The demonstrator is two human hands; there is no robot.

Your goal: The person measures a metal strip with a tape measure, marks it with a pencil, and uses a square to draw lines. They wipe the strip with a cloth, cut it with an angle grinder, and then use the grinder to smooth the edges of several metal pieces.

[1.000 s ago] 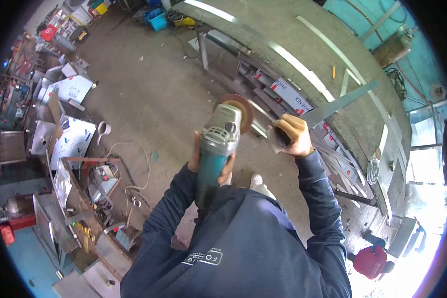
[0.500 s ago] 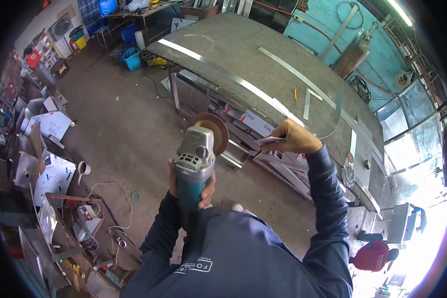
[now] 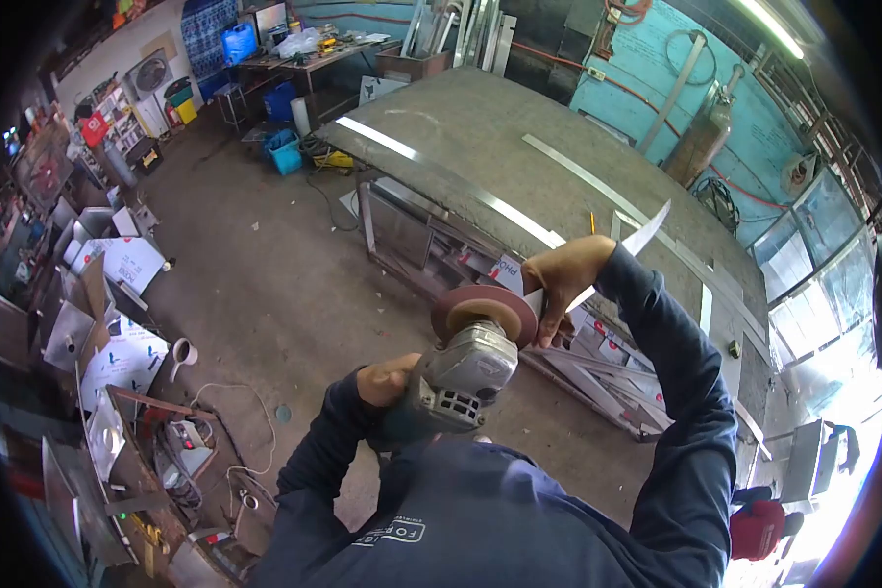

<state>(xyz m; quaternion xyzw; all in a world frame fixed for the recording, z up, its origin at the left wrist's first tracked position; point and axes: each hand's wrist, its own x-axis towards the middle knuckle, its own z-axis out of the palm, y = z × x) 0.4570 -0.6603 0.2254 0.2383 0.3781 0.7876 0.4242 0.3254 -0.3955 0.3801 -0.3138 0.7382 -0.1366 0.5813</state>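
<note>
My left hand (image 3: 389, 379) is wrapped round the body of an angle grinder (image 3: 467, 380) held in front of my chest. A round reddish-brown sanding disc (image 3: 458, 306) faces away from me on its head. My right hand (image 3: 566, 276) grips a thin metal strip (image 3: 643, 233), its fingers closed near one end. That end lies right at the disc's right edge, while the far end sticks up past my right forearm. Part of the strip is hidden behind my hand and sleeve.
A large worktable (image 3: 461, 118) stands ahead, with a long metal strip (image 3: 441, 174) along its near edge and a pencil (image 3: 591, 223) on top. Metal offcuts (image 3: 598, 367) fill the space beneath. At lower left is a rusty frame (image 3: 137, 441) with a pale cable (image 3: 265, 416) on the floor.
The grinder has swung right and tilted, bringing its disc beside my right hand. My right hand has turned down, and the metal strip now shows at the disc's edge.
</note>
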